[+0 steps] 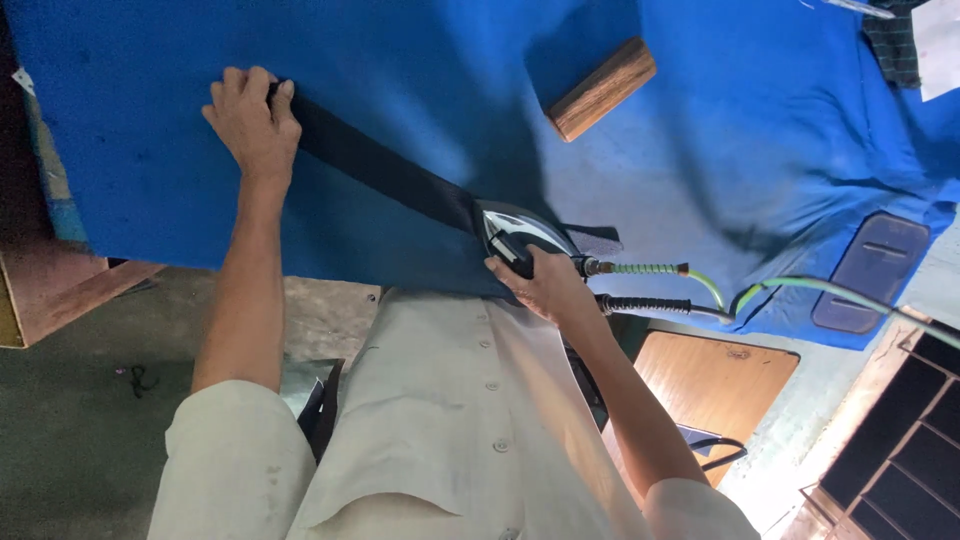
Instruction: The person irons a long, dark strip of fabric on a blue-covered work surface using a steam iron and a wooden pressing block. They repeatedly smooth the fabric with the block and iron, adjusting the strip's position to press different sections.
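Note:
A long black fabric strip lies slantwise across a blue padded pressing table. My left hand presses flat on the strip's far left end. My right hand grips the black handle of a silver steam iron, which rests on the strip's right part near the table's front edge. A short dark end of the strip shows beyond the iron. Green and black hoses run from the iron's rear to the right.
A wooden block lies on the table beyond the iron. A blue-grey iron rest pad sits at the right front edge. Dark fabric lies at the top right. A wooden stool stands below the table.

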